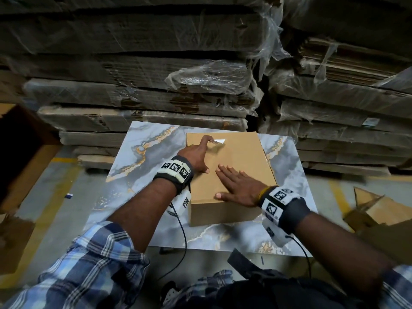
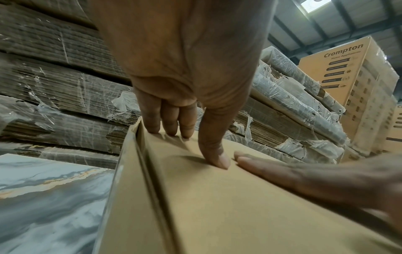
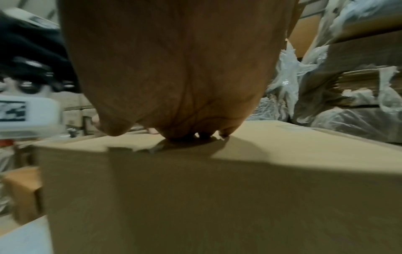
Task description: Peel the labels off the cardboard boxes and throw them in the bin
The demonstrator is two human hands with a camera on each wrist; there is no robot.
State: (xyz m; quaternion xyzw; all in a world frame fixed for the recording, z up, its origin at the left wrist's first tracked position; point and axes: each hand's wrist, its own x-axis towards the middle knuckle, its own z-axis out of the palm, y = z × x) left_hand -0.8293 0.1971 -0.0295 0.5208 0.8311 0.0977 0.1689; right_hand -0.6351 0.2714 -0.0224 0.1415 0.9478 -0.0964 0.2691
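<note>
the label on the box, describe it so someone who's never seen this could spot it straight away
Find the marble-patterned board lying on the floor before the wrapped stacks of flattened cardboard; one closed cardboard box sits on it. Near the far edge of its top lies the label, by the left hand's fingertip. It is the only white patch on the plain brown box.

You are standing in a warehouse: bundles of flattened cardboard (image 1: 142,90) wrapped in torn plastic film rise in stacks before you, printed Crompton cartons (image 2: 348,72) tower under a metal roof (image 2: 339,22), and yellow lines (image 1: 64,160) mark the concrete floor (image 1: 89,192).
</note>
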